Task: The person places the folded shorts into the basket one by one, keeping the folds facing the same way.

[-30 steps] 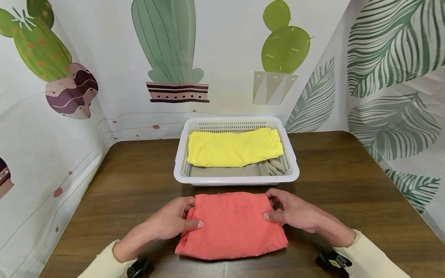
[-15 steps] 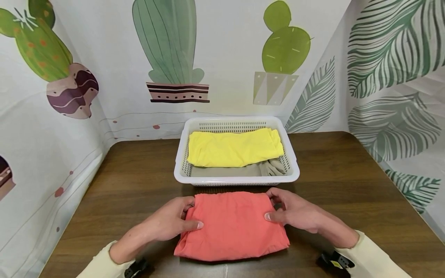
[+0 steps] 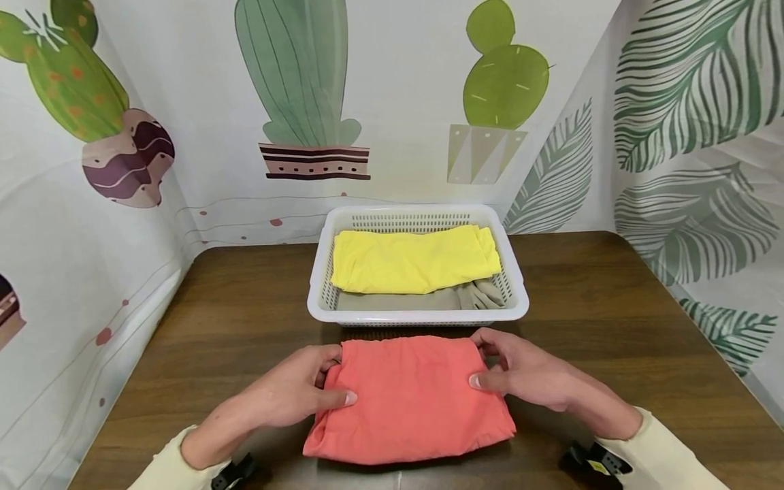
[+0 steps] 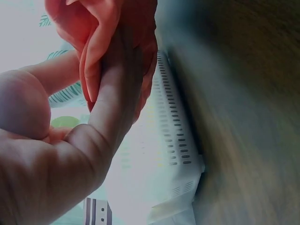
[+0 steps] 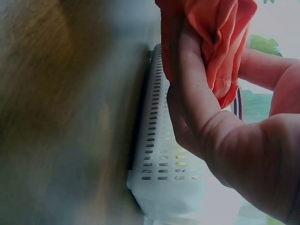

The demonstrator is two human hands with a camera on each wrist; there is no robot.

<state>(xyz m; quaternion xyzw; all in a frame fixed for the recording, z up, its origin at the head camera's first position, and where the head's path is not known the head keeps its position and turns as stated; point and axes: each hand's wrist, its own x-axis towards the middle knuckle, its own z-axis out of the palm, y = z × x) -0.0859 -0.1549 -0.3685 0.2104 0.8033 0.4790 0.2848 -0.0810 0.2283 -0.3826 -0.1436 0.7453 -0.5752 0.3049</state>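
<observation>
A folded red cloth [image 3: 410,401], perhaps a garment, spans the space between both hands in front of the basket. My left hand [image 3: 294,384] grips its left edge, thumb on top and fingers tucked underneath. At the opposite edge my right hand [image 3: 529,371] holds it the same way. Both wrist views show fingers beneath layered folds of the red cloth [image 4: 101,42], with the table some way below. Behind it stands a white plastic basket [image 3: 418,316] with slotted walls. Inside lies a folded yellow cloth [image 3: 416,262] on top of a greyish-beige cloth [image 3: 398,301].
The brown wooden table [image 3: 245,299] extends to both sides of the basket. A white backdrop [image 3: 404,88] printed with cacti and leaves rises right behind the basket and along the sides. Dark wrist devices [image 3: 603,463] sit at both sleeves.
The red cloth's near edge has dropped slightly lower in view and looks a little wider. Both hands keep their grip, the right one shifting slightly right. The basket is unchanged.
</observation>
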